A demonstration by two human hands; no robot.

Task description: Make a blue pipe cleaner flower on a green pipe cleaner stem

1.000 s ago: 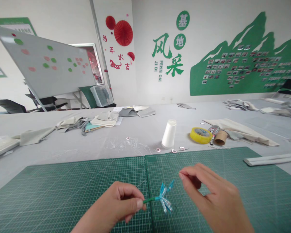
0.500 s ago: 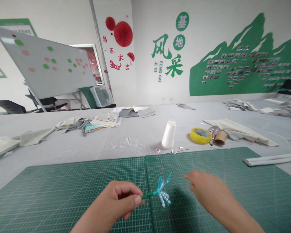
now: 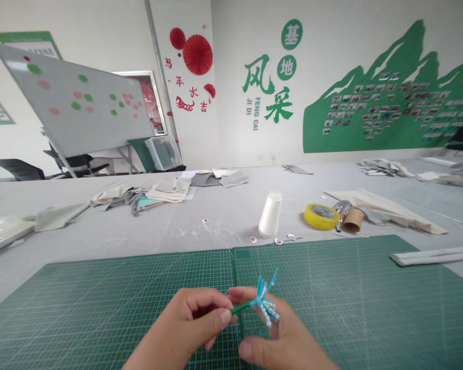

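- Standing behind the table (image 3: 219, 205) at far left, one whiteboard (image 3: 77, 131) carries red, pink and green spots.
- One clear-wrapped packet (image 3: 5, 232) lies at the table's left end, beside one gray cloth piece (image 3: 59, 217).
- One teal-covered notebook (image 3: 150, 201) sits partly under pale fabric scraps (image 3: 170, 190).
- Two green cutting mats (image 3: 119, 293) lie side by side, their seam passing beneath the hands' work.
- One left hand (image 3: 191, 321) pinches, thumb and fingers clamped on the single green stem (image 3: 239, 308) of a flower.
- One small ring (image 3: 205, 220) rests near loose white thread (image 3: 219, 229).
- One blue flower (image 3: 263, 302), its beaded strips too crowded to count, tilts rightward above the mats.
- One right hand (image 3: 287, 336) spreads its thumb and fingers apart around the flower's far side; whether it touches cannot be told.
- One white cone (image 3: 270, 213) stands upright, three more rings (image 3: 278, 241) near its foot.
- One yellow tape roll (image 3: 321, 224) lies near one brown cardboard tube (image 3: 353, 220).
- One pale cloth strip (image 3: 428, 256) extends past the right-hand mat's edge.
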